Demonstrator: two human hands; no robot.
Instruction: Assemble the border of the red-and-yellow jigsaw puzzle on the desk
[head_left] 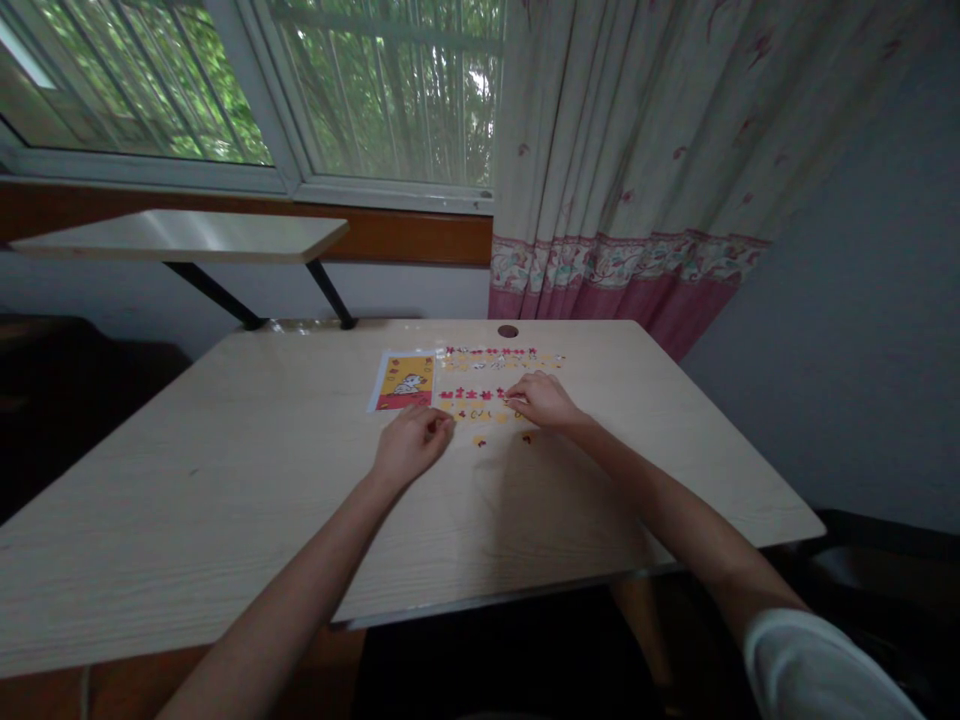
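Red and yellow jigsaw pieces (487, 385) lie spread in rows on a pale wooden table (225, 480). A small picture card (405, 383) with a white animal on yellow and red lies just left of them. My left hand (411, 443) rests on the table below the card, fingers curled in, seemingly pinching a small piece I cannot make out clearly. My right hand (541, 400) rests on the lower row of pieces, its fingers bent and pressed down on a piece (510, 401). Two loose pieces (527, 437) lie near my right wrist.
A round cable hole (508, 331) sits at the table's far edge. Behind are a window (315, 90), a flowered curtain (637, 150) with a pink hem, and a white shelf (180, 236) on black brackets. A grey wall stands on the right.
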